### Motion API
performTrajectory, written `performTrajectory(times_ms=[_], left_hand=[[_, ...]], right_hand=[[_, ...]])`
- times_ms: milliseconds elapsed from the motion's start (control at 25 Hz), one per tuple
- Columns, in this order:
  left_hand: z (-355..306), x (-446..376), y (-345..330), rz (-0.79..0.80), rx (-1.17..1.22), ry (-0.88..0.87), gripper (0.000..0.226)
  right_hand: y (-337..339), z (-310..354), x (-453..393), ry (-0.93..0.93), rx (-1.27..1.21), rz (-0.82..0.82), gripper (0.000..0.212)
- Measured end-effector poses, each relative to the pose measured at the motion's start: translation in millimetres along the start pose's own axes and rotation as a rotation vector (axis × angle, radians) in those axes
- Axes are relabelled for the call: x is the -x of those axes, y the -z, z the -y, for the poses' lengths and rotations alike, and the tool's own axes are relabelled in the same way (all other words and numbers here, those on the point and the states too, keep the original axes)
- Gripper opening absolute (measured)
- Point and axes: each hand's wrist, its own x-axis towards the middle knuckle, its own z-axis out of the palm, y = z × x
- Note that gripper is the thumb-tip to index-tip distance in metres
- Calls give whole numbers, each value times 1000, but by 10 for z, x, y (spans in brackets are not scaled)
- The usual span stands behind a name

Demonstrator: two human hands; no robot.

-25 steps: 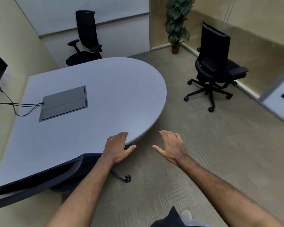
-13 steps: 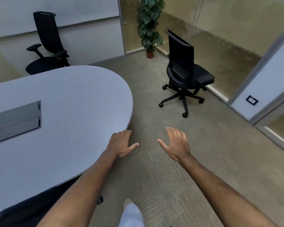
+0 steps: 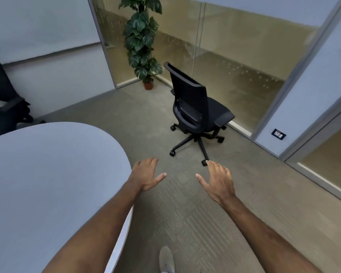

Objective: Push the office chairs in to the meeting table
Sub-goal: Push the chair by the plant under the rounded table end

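**Both hands free, one chair standing out by the glass wall**

Your left hand (image 3: 146, 175) and right hand (image 3: 218, 182) are both stretched out ahead of you, palms down, fingers spread and holding nothing. The left one hovers just past the rounded end of the meeting table (image 3: 47, 184), whose grey top fills the near left of your view. The right one hangs over bare carpet (image 3: 185, 223), well clear of the table.

The black office chair (image 3: 197, 113) you can see in full stands in the middle distance, to the right, near the frosted glass wall (image 3: 244, 62) and well apart from the table. Its backrest is turned toward you and the table, and its seat faces the glass. One castor lies just beyond your right fingertips in the view.

A second black chair (image 3: 2, 99) shows partly at the far left, beyond the table's edge, near the white wall. A tall potted plant (image 3: 142, 42) stands in the far corner. The toe of your shoe (image 3: 166, 260) shows at the near edge.
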Motion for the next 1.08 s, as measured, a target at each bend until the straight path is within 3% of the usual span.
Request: performTrajectory(times_ms=[360,800,1080], left_hand=[[426,-2056,603,-101,7,-8,82],[483,-4664,911,-94,4,62,83],[538,-5770,1108,-88,41,98,84]], right_hand=[[102,-165,-1900,-108,-35,-101,79],[2,-573,-4638,15,-70,-106,75],[-66,-586,-5853,2,-90,-105,89]])
